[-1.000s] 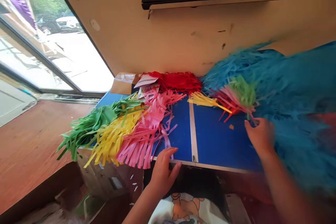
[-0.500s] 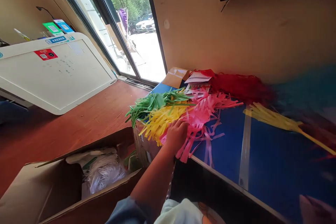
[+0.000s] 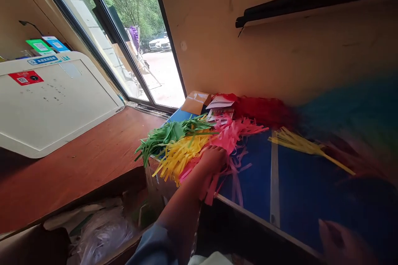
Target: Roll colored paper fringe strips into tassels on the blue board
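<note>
On the near left end of the blue-topped table lie bunches of fringed tassels. My left hand is closed over the pink tassel, with its fingertips hidden in the strips. Just left of the hand is a yellow tassel, and beyond that a green one. Low at the right, dim and partly out of frame, my right hand hovers near the table with fingers apart and nothing visible in them. A thin, stemmed yellow tassel lies farther up.
Behind the tassels are a brown envelope, printed cards and a red heap of strips. An opened cardboard box with clear plastic stands below left. A whiteboard leans near the window.
The view has swung to the right and tilted up. My left hand has shifted a little right over the pink strips. More of my right hand shows at the lower right.
</note>
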Demonstrator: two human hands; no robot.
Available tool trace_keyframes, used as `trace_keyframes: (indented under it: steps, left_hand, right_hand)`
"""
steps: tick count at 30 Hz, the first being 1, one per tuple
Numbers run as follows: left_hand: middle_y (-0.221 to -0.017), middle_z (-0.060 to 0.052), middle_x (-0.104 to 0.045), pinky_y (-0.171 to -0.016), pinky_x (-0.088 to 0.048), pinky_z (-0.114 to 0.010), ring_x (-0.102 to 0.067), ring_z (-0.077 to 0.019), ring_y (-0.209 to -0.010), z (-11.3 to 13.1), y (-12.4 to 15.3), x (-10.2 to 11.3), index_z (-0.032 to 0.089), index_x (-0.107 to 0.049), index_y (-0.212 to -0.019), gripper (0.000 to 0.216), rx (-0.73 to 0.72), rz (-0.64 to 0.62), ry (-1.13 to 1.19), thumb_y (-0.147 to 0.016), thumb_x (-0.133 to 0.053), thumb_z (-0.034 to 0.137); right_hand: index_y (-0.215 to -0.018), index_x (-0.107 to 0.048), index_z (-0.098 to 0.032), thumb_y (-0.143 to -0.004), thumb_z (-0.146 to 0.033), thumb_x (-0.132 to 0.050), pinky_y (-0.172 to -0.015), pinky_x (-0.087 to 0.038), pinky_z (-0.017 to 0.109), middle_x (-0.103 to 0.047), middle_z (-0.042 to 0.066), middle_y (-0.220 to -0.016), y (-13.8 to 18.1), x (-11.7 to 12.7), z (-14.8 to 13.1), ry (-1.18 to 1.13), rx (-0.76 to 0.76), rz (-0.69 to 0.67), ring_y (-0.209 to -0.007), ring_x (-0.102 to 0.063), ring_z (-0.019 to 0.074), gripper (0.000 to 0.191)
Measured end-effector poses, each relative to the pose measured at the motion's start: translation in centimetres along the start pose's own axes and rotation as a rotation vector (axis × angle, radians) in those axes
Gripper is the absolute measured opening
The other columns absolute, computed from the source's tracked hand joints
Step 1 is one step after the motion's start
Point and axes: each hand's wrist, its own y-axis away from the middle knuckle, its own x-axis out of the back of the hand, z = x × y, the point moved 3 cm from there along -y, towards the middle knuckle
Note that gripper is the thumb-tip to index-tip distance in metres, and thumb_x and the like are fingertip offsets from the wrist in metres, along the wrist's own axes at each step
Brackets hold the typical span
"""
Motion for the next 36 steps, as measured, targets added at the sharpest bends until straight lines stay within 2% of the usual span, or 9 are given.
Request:
trace_keyframes:
  steps: [6,9,13,20,24,27,31,34,36]
  left_hand:
    - [-0.117,-0.008,-0.059,-0.093,-0.036,-0.034,-0.052,-0.0214,-0.108,-0.8,0.0,0.1,0.020,-0.059,-0.108,0.028,0.018,0.011,0.001,-0.091,-0.038,0.029]
    - [-0.117,-0.008,-0.059,-0.093,-0.036,-0.035,-0.052,-0.0218,-0.108,-0.7,-0.3,0.4,0.020,-0.059,-0.107,0.029,0.012,0.007,-0.009,-0.091,-0.037,0.029]
    - [-0.120,-0.009,-0.058,-0.095,-0.036,-0.037,-0.051,-0.0237,-0.111,-0.5,-0.2,0.6,0.018,-0.058,-0.110,0.032,0.019,-0.012,-0.040,-0.092,-0.034,0.030]
    - [-0.123,-0.011,-0.056,-0.099,-0.034,-0.035,-0.049,-0.0245,-0.114,-0.1,0.2,0.8,0.011,-0.055,-0.117,0.041,0.051,-0.034,-0.093,-0.091,-0.028,0.028]
    - [-0.122,-0.010,-0.057,-0.099,-0.034,-0.034,-0.050,-0.0234,-0.114,-0.2,0.2,0.8,0.013,-0.057,-0.114,0.042,0.026,-0.016,-0.092,-0.090,-0.028,0.032]
    - [-0.119,-0.010,-0.059,-0.097,-0.036,-0.035,-0.052,-0.0231,-0.112,-1.1,-0.1,0.2,0.015,-0.058,-0.111,0.043,-0.004,0.000,-0.078,-0.088,-0.028,0.035]
    - [-0.115,-0.011,-0.062,-0.093,-0.041,-0.036,-0.055,-0.0244,-0.108,-2.7,-1.1,-0.9,0.015,-0.059,-0.107,0.047,-0.076,0.041,-0.046,-0.086,-0.027,0.041]
    - [-0.111,-0.009,-0.064,-0.093,-0.042,-0.036,-0.057,-0.0238,-0.106,-3.4,-1.6,-1.4,0.018,-0.062,-0.099,0.046,-0.098,0.071,-0.048,-0.084,-0.026,0.043]
    - [-0.110,-0.008,-0.065,-0.093,-0.043,-0.035,-0.058,-0.0231,-0.105,-3.5,-1.7,-1.5,0.019,-0.062,-0.096,0.046,-0.097,0.084,-0.058,-0.083,-0.026,0.043]
  right_hand:
    - [-0.075,-0.060,-0.022,-0.077,-0.055,-0.038,-0.053,-0.043,0.030,-0.062,0.007,-0.078,-0.5,1.8,-3.4,-0.080,-0.068,0.047,-0.068,-0.059,0.0209,0.040]
    - [-0.074,-0.059,-0.022,-0.077,-0.054,-0.041,-0.060,-0.046,0.029,-0.063,0.005,-0.076,-0.9,2.6,-2.8,-0.265,-0.139,0.045,-0.068,-0.059,0.0189,0.037]
    - [-0.076,-0.059,-0.022,-0.078,-0.054,-0.043,-0.058,-0.046,0.029,-0.063,0.003,-0.073,-0.7,3.4,-1.4,-0.444,-0.264,0.043,-0.063,-0.057,0.0175,0.036]
    - [-0.075,-0.058,-0.022,-0.079,-0.049,-0.045,-0.060,-0.042,0.029,-0.059,0.002,-0.070,-0.8,3.3,-2.8,-0.424,-0.137,0.027,-0.060,-0.051,0.0159,0.030]
    - [-0.074,-0.057,-0.022,-0.079,-0.049,-0.045,-0.058,-0.042,0.028,-0.059,0.001,-0.068,-1.2,3.3,-3.2,-0.443,-0.148,0.004,-0.059,-0.052,0.0151,0.031]
    - [-0.069,-0.058,-0.021,-0.079,-0.052,-0.040,-0.055,-0.043,0.026,-0.058,0.000,-0.060,-1.4,4.0,-2.5,-0.455,-0.177,0.046,-0.056,-0.053,0.0147,0.036]
    - [-0.070,-0.059,-0.022,-0.080,-0.050,-0.038,-0.060,-0.044,0.029,-0.062,0.003,-0.067,-0.4,8.1,1.3,-0.334,-0.307,0.254,-0.062,-0.055,0.0178,0.036]
    - [-0.083,-0.060,-0.018,-0.081,-0.042,-0.038,-0.077,-0.041,0.037,-0.062,0.014,-0.087,0.8,14.2,6.6,-0.135,-0.502,0.512,-0.083,-0.054,0.0249,0.033]
    - [-0.103,-0.056,-0.005,-0.084,-0.034,-0.028,-0.085,-0.034,0.041,-0.056,0.025,-0.101,0.8,18.8,10.9,-0.002,-0.659,0.652,-0.098,-0.049,0.0294,0.044]
